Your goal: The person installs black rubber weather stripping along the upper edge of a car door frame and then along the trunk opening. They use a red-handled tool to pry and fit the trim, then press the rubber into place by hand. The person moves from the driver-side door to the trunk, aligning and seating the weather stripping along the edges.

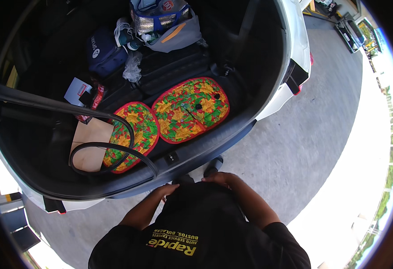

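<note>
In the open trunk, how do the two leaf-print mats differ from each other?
The left mat lies nearer the trunk sill, with a black rubber hose looped over it; the right mat lies bare, with nothing on it. The right mat shows more surface and two dark holes near its middle; the left mat shows none. Both share a leaf print in yellow, green and orange with red edging, on the trunk floor.

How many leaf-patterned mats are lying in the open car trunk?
2. One leaf-patterned mat lies mid-trunk near the sill; the other sits to its left, partly under a black hose loop. More could be hidden beneath the bags.
</note>
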{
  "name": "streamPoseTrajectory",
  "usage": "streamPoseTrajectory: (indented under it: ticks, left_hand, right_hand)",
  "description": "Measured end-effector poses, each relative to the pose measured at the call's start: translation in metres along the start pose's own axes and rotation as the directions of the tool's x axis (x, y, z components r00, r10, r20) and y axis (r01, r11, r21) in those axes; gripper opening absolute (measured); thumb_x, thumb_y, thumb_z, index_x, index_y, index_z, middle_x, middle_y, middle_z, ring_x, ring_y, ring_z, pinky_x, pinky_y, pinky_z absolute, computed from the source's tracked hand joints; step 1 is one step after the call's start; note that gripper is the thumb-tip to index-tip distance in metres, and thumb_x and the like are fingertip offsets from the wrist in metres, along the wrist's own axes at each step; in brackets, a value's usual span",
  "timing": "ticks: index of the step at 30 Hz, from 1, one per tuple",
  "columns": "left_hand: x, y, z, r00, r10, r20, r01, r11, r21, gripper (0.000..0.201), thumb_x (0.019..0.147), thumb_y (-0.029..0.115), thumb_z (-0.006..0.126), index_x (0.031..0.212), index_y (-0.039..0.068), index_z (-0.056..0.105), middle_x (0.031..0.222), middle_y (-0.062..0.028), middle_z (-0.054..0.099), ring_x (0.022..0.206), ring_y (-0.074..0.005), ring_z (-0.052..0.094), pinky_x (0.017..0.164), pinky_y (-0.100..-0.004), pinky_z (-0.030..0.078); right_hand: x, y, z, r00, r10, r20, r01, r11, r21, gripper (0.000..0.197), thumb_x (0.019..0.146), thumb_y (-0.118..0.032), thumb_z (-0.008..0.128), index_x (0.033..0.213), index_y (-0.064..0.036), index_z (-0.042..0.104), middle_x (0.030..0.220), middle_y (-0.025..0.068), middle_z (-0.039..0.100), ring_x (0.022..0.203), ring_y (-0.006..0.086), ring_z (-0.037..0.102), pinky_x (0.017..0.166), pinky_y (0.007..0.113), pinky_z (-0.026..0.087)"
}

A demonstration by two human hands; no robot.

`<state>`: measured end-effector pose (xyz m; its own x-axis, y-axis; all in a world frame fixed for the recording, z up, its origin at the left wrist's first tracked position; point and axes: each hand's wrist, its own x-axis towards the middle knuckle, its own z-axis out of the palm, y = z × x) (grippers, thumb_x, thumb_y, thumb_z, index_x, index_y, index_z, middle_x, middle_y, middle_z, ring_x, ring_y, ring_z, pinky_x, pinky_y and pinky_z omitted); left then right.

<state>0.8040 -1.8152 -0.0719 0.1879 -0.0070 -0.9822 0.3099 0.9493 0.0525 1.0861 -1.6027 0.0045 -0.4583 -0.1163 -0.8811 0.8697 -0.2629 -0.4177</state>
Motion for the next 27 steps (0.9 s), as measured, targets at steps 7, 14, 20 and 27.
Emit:
streamPoseTrajectory:
  ticks: [7, 14, 20, 27]
  left_hand:
    - [-0.059, 0.009, 0.040, 0.948, 0.108, -0.298, -0.123, 0.992, -0.033, 0.123, 0.079, 0.070, 0.082, 0.143, -0.026, 0.038, 0.135, -0.0357, 0.065, 0.125, -0.0404, 0.068, 0.100, -0.0434, 0.058]
    - [-0.088, 0.051, 0.082, 0.850, 0.318, -0.420, -0.229, 0.941, 0.249, 0.082, 0.092, 0.060, 0.073, 0.125, -0.014, 0.065, 0.120, -0.0306, 0.073, 0.114, -0.0408, 0.072, 0.095, -0.0463, 0.057]
    - [-0.068, 0.063, 0.093, 0.827, 0.251, -0.502, -0.170, 0.965, 0.202, 0.067, 0.097, 0.060, 0.066, 0.111, -0.005, 0.075, 0.113, -0.0276, 0.076, 0.110, -0.0415, 0.073, 0.095, -0.0481, 0.056]
    - [-0.079, 0.076, 0.084, 0.852, 0.478, -0.214, -0.232, 0.711, 0.663, 0.054, 0.101, 0.049, 0.063, 0.121, 0.000, 0.074, 0.115, -0.0254, 0.075, 0.108, -0.0404, 0.074, 0.094, -0.0463, 0.059]
  right_hand:
    - [-0.070, -0.009, -0.032, 0.988, -0.150, 0.022, 0.147, 0.917, -0.371, 0.068, 0.098, -0.059, 0.059, 0.136, -0.0037, 0.070, 0.136, 0.0217, 0.069, 0.126, 0.0343, 0.066, 0.110, 0.044, 0.047]
    - [-0.102, 0.016, -0.076, 0.991, 0.112, 0.078, -0.116, 0.992, 0.049, 0.061, 0.098, -0.049, 0.055, 0.138, -0.0048, 0.068, 0.132, 0.0158, 0.071, 0.117, 0.0281, 0.069, 0.107, 0.041, 0.051]
    - [-0.125, 0.030, -0.116, 0.947, 0.241, 0.213, -0.295, 0.914, 0.279, 0.059, 0.100, -0.047, 0.051, 0.137, -0.0056, 0.069, 0.122, 0.0178, 0.075, 0.101, 0.0288, 0.073, 0.096, 0.042, 0.055]
    - [-0.111, -0.007, -0.156, 0.951, 0.298, 0.084, -0.264, 0.923, -0.279, 0.072, 0.099, -0.060, 0.053, 0.142, -0.0045, 0.066, 0.128, 0.0179, 0.074, 0.108, 0.0309, 0.073, 0.104, 0.041, 0.054]
